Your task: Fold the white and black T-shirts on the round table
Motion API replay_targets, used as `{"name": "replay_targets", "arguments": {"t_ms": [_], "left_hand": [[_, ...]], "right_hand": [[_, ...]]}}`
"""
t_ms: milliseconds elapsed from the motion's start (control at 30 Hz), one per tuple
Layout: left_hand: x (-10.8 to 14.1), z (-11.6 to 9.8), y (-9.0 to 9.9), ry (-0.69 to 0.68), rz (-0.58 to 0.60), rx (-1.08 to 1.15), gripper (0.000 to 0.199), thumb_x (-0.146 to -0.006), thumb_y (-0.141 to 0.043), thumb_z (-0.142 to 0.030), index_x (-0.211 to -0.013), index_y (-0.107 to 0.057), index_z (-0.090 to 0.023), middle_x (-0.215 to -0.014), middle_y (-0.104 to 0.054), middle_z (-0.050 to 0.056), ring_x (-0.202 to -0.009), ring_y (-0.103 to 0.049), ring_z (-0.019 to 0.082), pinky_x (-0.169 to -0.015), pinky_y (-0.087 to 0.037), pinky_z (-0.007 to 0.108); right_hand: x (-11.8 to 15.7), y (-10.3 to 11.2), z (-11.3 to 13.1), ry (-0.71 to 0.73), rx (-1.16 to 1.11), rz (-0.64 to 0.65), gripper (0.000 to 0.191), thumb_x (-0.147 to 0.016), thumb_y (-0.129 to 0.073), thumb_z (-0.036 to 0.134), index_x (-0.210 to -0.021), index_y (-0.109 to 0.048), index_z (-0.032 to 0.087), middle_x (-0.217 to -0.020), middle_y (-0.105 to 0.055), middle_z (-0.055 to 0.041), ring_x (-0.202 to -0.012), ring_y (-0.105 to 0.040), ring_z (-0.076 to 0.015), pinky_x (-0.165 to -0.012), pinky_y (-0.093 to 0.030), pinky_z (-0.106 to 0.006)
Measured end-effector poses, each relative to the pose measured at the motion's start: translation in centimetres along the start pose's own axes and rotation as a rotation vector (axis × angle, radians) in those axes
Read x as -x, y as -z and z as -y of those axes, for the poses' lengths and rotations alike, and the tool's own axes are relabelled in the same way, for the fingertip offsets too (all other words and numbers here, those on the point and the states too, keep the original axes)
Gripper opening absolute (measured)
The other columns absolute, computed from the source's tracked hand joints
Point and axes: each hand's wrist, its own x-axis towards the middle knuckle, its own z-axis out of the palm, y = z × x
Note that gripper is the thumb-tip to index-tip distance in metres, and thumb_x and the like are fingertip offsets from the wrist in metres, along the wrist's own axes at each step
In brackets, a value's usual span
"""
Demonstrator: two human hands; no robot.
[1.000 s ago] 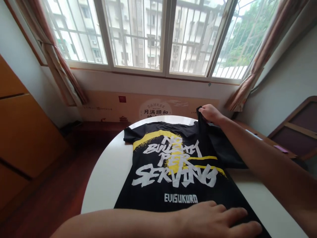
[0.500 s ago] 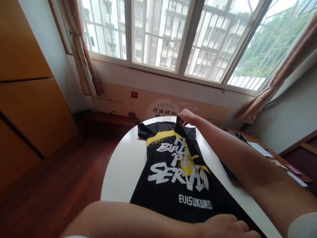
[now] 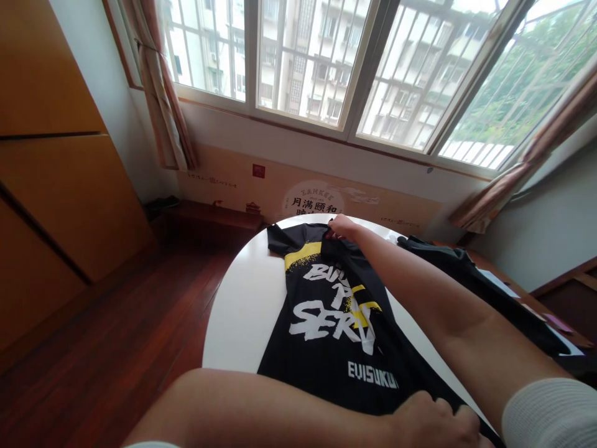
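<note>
From the head view, a black T-shirt (image 3: 326,367) lies narrowed lengthwise on the round white worktop (image 3: 242,323), its long axis running from the far rim toward the near right edge. The right hand (image 3: 342,227) pinches the shirt's far end, closed on the cloth. The left hand (image 3: 431,422), nearer, curls over the near hem, its grip hidden. Bare worktop shows left of the shirt; a dark garment (image 3: 448,261) lies beyond the right arm (image 3: 420,292).
</note>
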Motion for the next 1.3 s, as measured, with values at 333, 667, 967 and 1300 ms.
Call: {"name": "replay_targets", "arguments": {"t_ms": [333, 667, 967, 1300], "left_hand": [[1.4, 1.2, 1.8, -0.166, -0.074, 0.025, 0.037, -0.103, -0.04, -0.022, -0.108, -0.073, -0.005, -0.099, -0.066, 0.017, -0.09, -0.064, 0.024, -0.029, -0.027, 0.029], [0.9, 2.2, 5.0, 0.033, 0.329, 0.308, 0.066, -0.095, -0.054, -0.045, -0.14, -0.052, 0.004, -0.119, -0.071, 0.023, -0.097, -0.073, 0.031, -0.047, -0.041, 0.035], [1.7, 2.7, 7.8, 0.129, 0.336, 0.37, 0.029, -0.084, -0.06, -0.042, -0.092, -0.072, -0.017, -0.094, -0.077, 0.013, -0.08, -0.075, 0.031, -0.052, -0.044, 0.033], [1.2, 2.9, 9.0, 0.095, -0.178, 0.565, 0.004, -0.08, -0.059, -0.02, -0.081, -0.055, -0.021, -0.078, -0.065, 0.003, -0.076, -0.065, 0.019, -0.071, -0.05, 0.028]], "right_hand": [[1.9, -0.5, -0.7, 0.22, 0.18, 0.004, 0.014, -0.096, -0.059, 0.018, -0.097, -0.072, 0.013, -0.101, -0.08, -0.0133, -0.093, -0.073, -0.0224, -0.083, -0.053, -0.027], [12.1, 4.7, -2.4, 0.442, 0.278, 0.059, 0.035, -0.101, -0.058, 0.036, -0.127, -0.069, 0.017, -0.117, -0.077, -0.0118, -0.103, -0.072, -0.0256, -0.09, -0.055, -0.035], [24.8, 8.7, -10.4, 0.291, 0.116, 0.038, 0.06, -0.097, -0.057, 0.065, -0.131, -0.068, 0.018, -0.112, -0.076, -0.0137, -0.098, -0.071, -0.0279, -0.088, -0.057, -0.042], [43.0, 6.0, -23.2, 0.306, 0.071, -0.433, 0.081, -0.09, -0.039, 0.085, -0.127, -0.072, 0.022, -0.12, -0.076, -0.0172, -0.105, -0.075, -0.0405, -0.081, -0.066, -0.046]]}}
